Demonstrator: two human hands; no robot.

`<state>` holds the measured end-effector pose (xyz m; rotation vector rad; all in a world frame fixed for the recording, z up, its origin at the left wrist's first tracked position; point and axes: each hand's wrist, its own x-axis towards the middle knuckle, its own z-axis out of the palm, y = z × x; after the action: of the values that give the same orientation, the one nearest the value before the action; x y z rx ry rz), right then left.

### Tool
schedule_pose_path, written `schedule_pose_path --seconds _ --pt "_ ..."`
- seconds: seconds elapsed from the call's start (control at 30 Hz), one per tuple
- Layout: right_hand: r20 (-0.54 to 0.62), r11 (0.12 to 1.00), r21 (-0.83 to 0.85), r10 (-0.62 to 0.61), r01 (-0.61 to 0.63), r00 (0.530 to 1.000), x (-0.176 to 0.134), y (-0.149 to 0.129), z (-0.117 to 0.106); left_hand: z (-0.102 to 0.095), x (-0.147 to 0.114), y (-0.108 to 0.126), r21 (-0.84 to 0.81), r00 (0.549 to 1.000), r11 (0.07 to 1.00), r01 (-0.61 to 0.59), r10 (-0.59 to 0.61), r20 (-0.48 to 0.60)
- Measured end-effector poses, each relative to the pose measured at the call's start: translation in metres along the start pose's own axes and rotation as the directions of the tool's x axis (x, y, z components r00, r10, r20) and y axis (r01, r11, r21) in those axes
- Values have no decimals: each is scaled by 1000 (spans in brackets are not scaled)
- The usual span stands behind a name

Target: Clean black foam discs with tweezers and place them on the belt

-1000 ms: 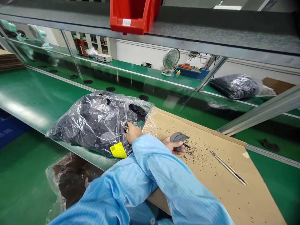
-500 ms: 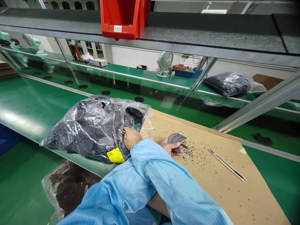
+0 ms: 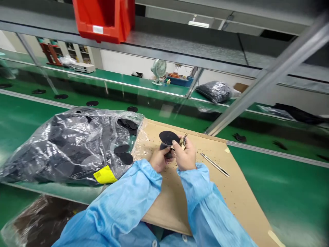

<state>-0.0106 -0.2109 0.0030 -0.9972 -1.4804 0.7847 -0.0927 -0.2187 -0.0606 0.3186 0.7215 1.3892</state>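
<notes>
My left hand (image 3: 159, 159) is closed on thin dark foam-like pieces, with a black oval piece (image 3: 169, 137) on top. My right hand (image 3: 185, 156) meets it over the cardboard, its thumb against the oval piece's edge. Tucked in that same hand is a small cutter-like tool (image 3: 183, 141) with pale yellow handles and metal tips; its exact kind is unclear. To the left lies a large clear plastic bag (image 3: 74, 144) full of black round and oval pieces, some showing at its open mouth.
Below my hands the cardboard sheet (image 3: 218, 202) carries tiny black bits and tweezers (image 3: 214, 164). A red bin (image 3: 100, 31) stands on the shelf above. A metal post (image 3: 246, 91) rises at right. Black discs (image 3: 92, 103) lie spaced along the green strip behind.
My right hand has left the bag and come across to my left hand, uncrossing my arms. A black oval piece now shows between them. The view has shifted right.
</notes>
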Motion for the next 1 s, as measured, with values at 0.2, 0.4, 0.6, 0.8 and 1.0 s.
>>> schedule_pose_path --seconds 0.2,0.4,0.6,0.8,1.0 --pt "-185 997 46 73 -65 980 -21 62 -31 3 -5 0 112 997 991 -73 75 -18" --pt "54 997 -74 15 -11 998 -28 62 -30 1 -6 3 219 972 951 -218 231 -33" --pt "124 996 -36 88 -84 988 -21 60 -40 0 -6 2 219 970 947 -236 243 -5" --pt "-75 988 35 154 -152 985 -21 59 -40 -1 -6 2 249 989 959 -137 148 -24" --pt "-92 961 178 229 -210 969 -18 64 -41 -1 -10 7 236 996 969 -73 84 -37"
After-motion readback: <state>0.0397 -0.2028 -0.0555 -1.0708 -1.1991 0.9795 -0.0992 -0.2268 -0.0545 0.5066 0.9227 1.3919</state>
